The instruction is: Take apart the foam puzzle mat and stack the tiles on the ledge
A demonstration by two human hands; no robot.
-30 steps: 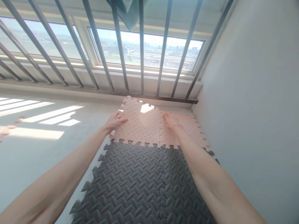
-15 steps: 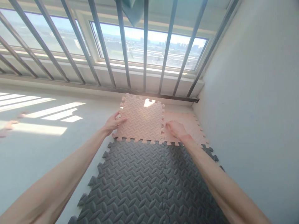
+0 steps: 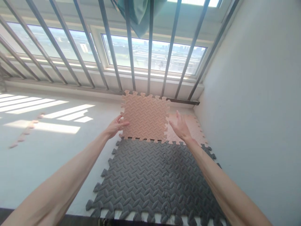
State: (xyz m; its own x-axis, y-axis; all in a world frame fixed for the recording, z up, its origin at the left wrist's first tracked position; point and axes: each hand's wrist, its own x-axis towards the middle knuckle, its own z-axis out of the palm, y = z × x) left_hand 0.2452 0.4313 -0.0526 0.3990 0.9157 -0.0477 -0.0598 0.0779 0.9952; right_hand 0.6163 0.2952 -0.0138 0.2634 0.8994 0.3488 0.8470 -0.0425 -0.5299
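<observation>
My left hand (image 3: 115, 126) grips the left edge of a pink foam puzzle tile (image 3: 144, 116), which is tilted up with its far edge raised toward the window bars. My right hand (image 3: 180, 127) hovers open, fingers spread, just right of that tile and above a second pink tile (image 3: 190, 131) lying flat in the corner. Two dark grey foam tiles (image 3: 150, 175) are joined on the floor in front of the pink ones, reaching toward me.
Slanted metal bars (image 3: 131, 47) stand before a window (image 3: 150, 53) directly behind the tiles. A white wall (image 3: 254, 94) runs along the right. A teal cloth (image 3: 139, 14) hangs above. Thin pink foam strips (image 3: 25, 133) lie on the sunlit floor at left.
The left pink tile has been lifted from nearly flat to tilted upright. My right hand came off the seam between the pink tiles and opened in the air.
</observation>
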